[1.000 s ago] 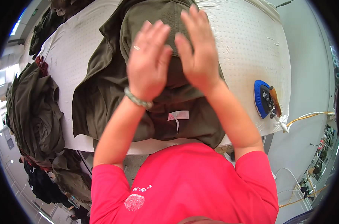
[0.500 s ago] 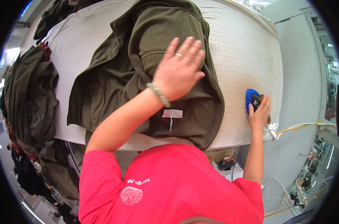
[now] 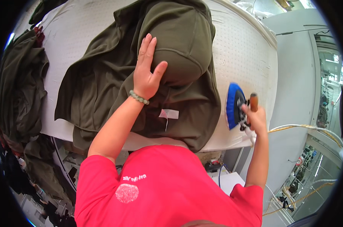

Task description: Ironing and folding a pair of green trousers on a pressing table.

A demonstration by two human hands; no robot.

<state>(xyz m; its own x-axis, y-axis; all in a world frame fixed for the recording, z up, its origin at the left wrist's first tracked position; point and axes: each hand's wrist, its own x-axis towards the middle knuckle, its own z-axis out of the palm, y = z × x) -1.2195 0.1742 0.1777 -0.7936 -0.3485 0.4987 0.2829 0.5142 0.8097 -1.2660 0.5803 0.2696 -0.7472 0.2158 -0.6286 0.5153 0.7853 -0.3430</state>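
Note:
An olive-green fleece garment (image 3: 179, 64) lies spread over the white padded ironing table (image 3: 247, 56), its rounded hood-like part bulging upward at the far side. A white label (image 3: 169, 114) shows near its front edge. My left hand (image 3: 147, 73) rests flat on the cloth at the left of that bulge, fingers stretched out and thumb apart. To the right of the garment, my right hand (image 3: 256, 118) grips the wooden handle of a steam iron (image 3: 237, 106) with a blue sole cover. The iron is tilted on its side, its covered sole turned toward the garment.
Heaped olive garments (image 3: 22, 87) hang over the table's left end. A white and yellow hose (image 3: 304, 126) runs off to the right from the iron. A grey cabinet wall (image 3: 292, 68) stands along the right. Below the table edge sits a white box (image 3: 232, 182).
My right hand has taken the iron by its handle, lifted and tilted it, and brought it left toward the garment. My left hand has slid left across the cloth.

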